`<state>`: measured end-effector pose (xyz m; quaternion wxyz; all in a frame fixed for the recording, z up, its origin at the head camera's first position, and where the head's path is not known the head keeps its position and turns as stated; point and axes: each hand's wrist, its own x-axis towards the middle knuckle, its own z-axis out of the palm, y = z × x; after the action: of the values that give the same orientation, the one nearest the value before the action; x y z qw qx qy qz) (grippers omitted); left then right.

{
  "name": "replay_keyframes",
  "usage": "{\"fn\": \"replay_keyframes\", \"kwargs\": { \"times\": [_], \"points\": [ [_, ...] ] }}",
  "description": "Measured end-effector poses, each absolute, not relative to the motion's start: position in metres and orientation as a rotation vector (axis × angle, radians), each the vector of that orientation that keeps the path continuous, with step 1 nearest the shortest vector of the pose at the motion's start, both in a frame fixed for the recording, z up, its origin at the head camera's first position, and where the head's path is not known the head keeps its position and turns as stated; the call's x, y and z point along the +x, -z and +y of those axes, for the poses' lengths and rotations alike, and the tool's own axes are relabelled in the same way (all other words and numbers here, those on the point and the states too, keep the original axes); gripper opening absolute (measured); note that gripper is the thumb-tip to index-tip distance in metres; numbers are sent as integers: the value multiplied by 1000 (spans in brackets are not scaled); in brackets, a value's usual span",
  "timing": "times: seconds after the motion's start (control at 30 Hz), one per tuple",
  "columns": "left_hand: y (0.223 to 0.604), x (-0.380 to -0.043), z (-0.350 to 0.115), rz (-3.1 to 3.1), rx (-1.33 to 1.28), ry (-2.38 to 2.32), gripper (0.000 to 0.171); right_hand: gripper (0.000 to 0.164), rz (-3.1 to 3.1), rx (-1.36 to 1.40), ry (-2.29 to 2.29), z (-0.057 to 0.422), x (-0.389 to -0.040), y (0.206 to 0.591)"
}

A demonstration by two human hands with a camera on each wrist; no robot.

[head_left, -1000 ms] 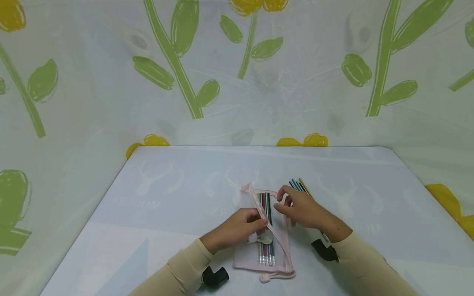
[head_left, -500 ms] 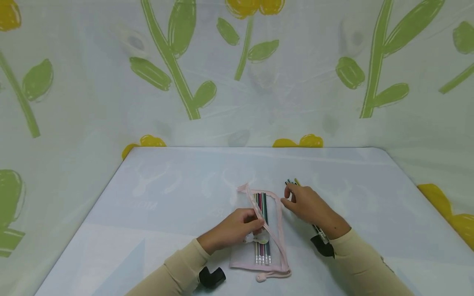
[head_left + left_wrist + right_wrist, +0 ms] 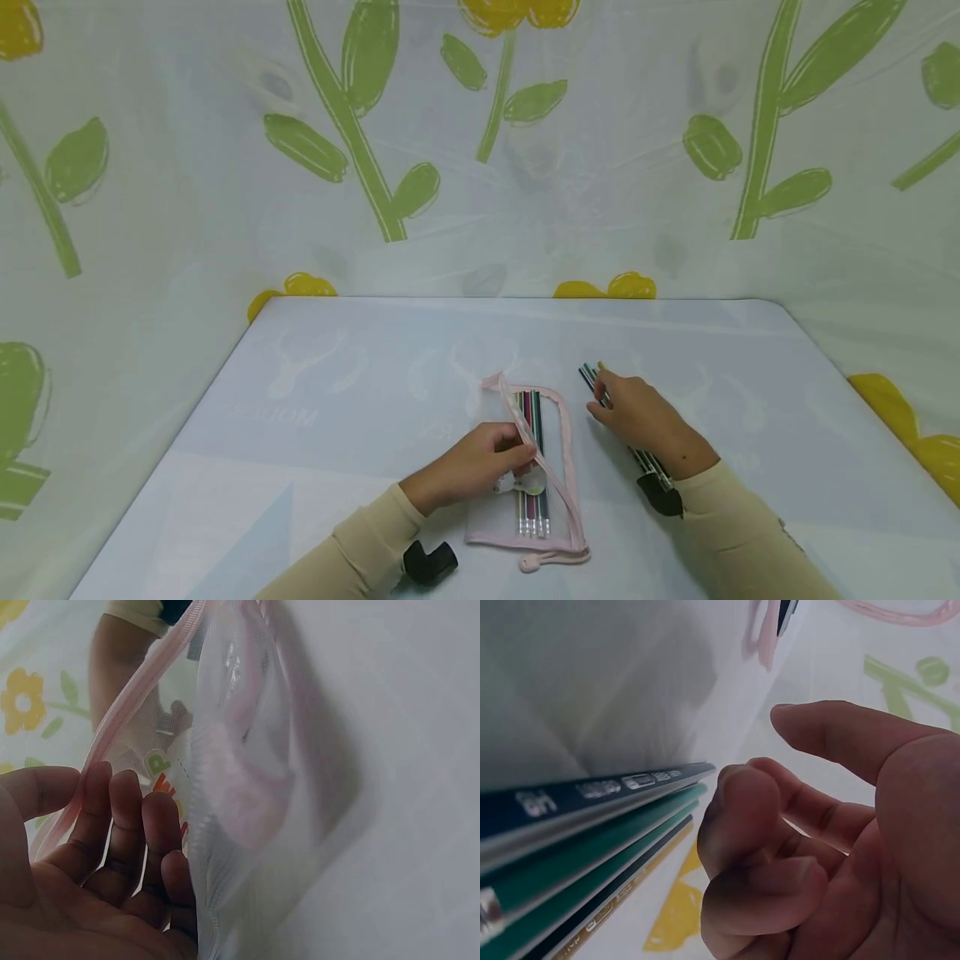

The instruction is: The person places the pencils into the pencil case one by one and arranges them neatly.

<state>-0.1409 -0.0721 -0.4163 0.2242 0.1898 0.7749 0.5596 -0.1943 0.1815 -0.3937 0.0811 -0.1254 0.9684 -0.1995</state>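
Note:
A see-through mesh pencil case with pink edging [image 3: 567,450] lies at the near middle of the table. Several pencils [image 3: 537,408] show inside it, side by side. My left hand [image 3: 476,467] pinches the case's pink opening edge [image 3: 120,720] between thumb and fingers and lifts it. To the right of the case is a loose bunch of pencils [image 3: 592,825], dark blue, green and yellow, partly hidden under my right hand [image 3: 648,421]. That hand hovers beside them, its thumb apart from its bent fingers [image 3: 750,814], with nothing between them.
The white table [image 3: 360,375] has faint printed patterns. A pink zip pull [image 3: 529,564] lies at the case's near end. Black wrist pieces [image 3: 430,564] sit under each forearm. A flower-print sheet [image 3: 600,192] hangs behind the table.
My right hand has moved from above the case rightward to the loose pencils. The left hand keeps its pinch on the case edge. The whole view has shifted slightly.

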Motion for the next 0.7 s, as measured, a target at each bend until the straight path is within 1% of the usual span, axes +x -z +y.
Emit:
{"fn": "replay_keyframes", "kwargs": {
  "times": [0.2,0.7],
  "points": [
    [415,-141,-72,2136,531,-1540,26,22,2889,-300,538,183,-196,396],
    [417,-142,-72,2132,531,-1541,26,24,2831,-241,499,186,-200,395]
  ]
}}
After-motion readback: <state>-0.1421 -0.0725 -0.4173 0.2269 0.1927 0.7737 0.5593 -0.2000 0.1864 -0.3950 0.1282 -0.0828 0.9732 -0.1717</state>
